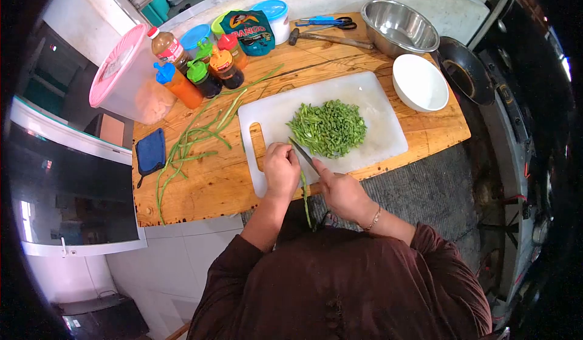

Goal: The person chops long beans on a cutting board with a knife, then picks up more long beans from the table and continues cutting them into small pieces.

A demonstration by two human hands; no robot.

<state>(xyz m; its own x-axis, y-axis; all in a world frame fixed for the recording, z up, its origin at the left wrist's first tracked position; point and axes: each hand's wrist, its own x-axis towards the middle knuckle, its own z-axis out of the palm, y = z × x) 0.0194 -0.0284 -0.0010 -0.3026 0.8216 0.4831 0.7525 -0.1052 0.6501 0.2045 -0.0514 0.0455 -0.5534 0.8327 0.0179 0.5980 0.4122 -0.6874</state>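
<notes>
My left hand (282, 169) is closed around a long green bean (305, 197), whose tail hangs over the table's front edge. In my right hand (345, 195) is a knife (302, 152), its blade slanting up and left close to my left fingertips. Both hands are over the front edge of a white cutting board (382, 127). A heap of chopped green beans (331, 127) lies on the board, just beyond the knife. More whole long beans (194, 136) are strewn on the wood left of the board.
Sauce bottles (203, 79), a teal pouch (248, 33) and lidded tubs (273, 18) stand at the back left. A hammer (331, 37) and scissors (346, 23) lie behind the board. To the right are a white bowl (420, 83), a steel bowl (401, 27) and a pan (464, 70).
</notes>
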